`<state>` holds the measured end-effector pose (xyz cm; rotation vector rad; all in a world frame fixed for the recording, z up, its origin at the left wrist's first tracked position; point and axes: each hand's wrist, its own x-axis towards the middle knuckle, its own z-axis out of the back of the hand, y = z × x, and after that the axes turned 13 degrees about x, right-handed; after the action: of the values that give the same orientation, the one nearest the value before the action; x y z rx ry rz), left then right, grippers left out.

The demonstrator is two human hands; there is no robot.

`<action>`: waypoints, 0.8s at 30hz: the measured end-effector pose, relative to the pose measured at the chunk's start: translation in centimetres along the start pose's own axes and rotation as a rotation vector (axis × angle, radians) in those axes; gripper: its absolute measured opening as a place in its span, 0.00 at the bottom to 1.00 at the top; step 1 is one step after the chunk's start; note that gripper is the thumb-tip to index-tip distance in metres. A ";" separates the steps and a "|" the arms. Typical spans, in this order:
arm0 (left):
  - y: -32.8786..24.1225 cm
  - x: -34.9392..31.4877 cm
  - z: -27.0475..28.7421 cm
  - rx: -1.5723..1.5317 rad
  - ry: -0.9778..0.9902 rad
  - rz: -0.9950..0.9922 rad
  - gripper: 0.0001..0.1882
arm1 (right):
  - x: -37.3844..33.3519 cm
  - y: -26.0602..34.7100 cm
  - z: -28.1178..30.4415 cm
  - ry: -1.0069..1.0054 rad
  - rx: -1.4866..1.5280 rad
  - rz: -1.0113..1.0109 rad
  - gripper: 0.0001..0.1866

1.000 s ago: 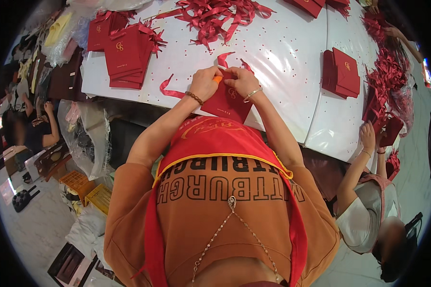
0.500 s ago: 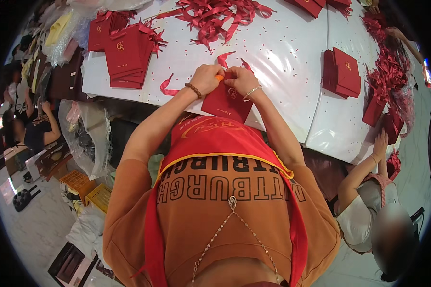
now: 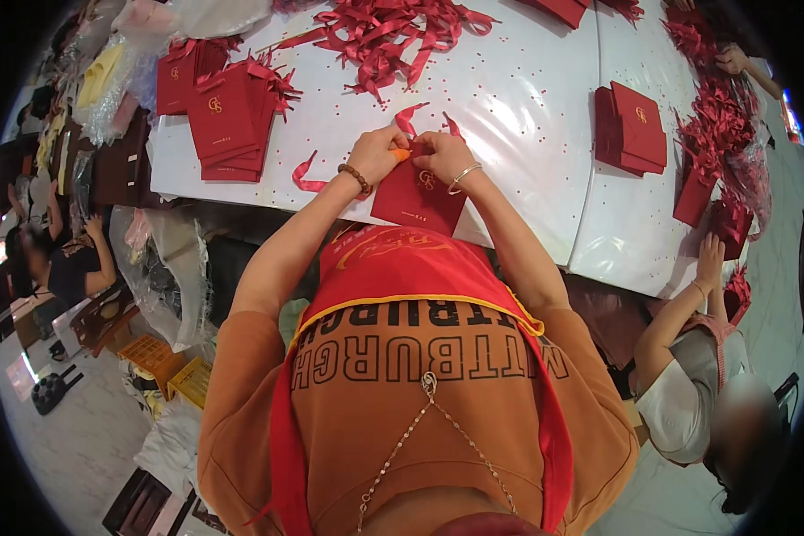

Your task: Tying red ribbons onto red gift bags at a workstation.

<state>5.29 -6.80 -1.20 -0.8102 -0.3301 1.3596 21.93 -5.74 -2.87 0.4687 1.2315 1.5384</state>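
Observation:
A flat red paper gift bag [image 3: 414, 198] with gold print lies at the table's near edge, right in front of me. Both hands meet at its upper edge with fingers closed. My left hand [image 3: 377, 154], with an orange cover on a fingertip and a beaded bracelet at the wrist, pinches at the red ribbon [image 3: 407, 118] by the bag's top. Beside it, my right hand [image 3: 447, 159], wearing a bangle, grips the bag's top edge. The fingertips partly hide the ribbon there. Another ribbon piece [image 3: 307, 176] curls on the table left of my left wrist.
On the white table [image 3: 527, 196], strewn with tiny red dots, lies a ribbon heap [image 3: 393, 40] at the far side. Stacked red bags stand left [image 3: 223, 116] and right [image 3: 631, 127]. At the right edge a co-worker's hand [image 3: 709, 259] touches another bag [image 3: 731, 228].
My right hand's fingers have shifted slightly at the bag's top edge, near the left fingertips. The bag stays in much the same place, and the whole view has tilted a little.

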 end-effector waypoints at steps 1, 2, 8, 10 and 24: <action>-0.2 -0.2 0.2 0.006 -0.003 0.019 0.05 | 0.0 0.0 0.0 0.014 0.023 -0.008 0.18; -0.2 -0.2 0.1 0.006 -0.002 0.018 0.05 | 0.1 -0.1 0.1 0.029 0.047 -0.016 0.18; 0.4 -0.2 -1.1 0.126 -0.079 -0.043 0.06 | 0.2 0.2 0.5 0.037 0.024 -0.023 0.17; 0.3 -0.2 -1.4 0.119 -0.107 -0.038 0.06 | 0.1 0.3 0.4 0.026 0.016 -0.016 0.17; -0.2 -1.2 -1.3 0.042 -0.129 0.007 0.06 | -0.3 0.3 0.1 -0.026 0.060 0.034 0.17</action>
<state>6.01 -8.31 -1.65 -0.6912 -0.3981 1.4242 21.99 -5.98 -2.51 0.5495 1.2576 1.5229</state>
